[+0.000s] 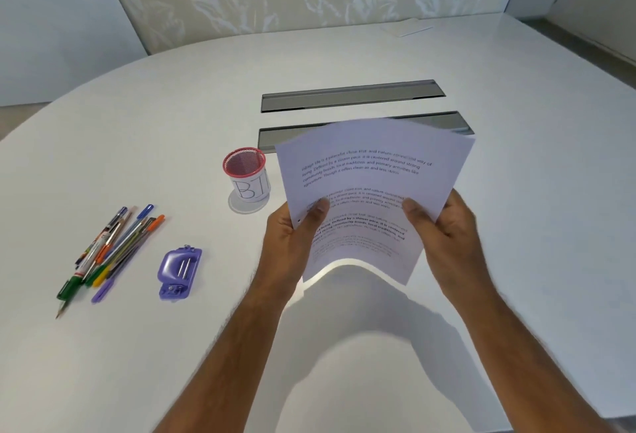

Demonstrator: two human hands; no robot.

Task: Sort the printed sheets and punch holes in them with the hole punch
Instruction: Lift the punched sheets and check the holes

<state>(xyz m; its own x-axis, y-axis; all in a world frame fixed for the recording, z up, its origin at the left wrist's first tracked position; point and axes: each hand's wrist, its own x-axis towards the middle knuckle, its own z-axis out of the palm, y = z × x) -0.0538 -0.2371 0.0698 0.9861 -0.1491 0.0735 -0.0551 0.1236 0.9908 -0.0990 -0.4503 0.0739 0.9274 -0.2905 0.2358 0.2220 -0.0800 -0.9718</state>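
Note:
A small stack of white printed sheets (364, 188) is lifted above the white table (516, 192), bowed upward in the middle. My left hand (292, 236) grips the stack's left edge with the thumb on top. My right hand (444, 229) grips the right edge the same way. A punched hole shows near the lower left corner of the top sheet. The purple hole punch (179, 272) lies on the table to the left of my left forearm, apart from both hands.
A red mesh pen cup (246, 174) with a white label stands just left of the sheets. Several pens and pencils (110, 250) lie in a loose heap at the far left. Two grey cable slots (351, 97) cross the table behind the sheets. A white paper (407, 27) lies at the far edge.

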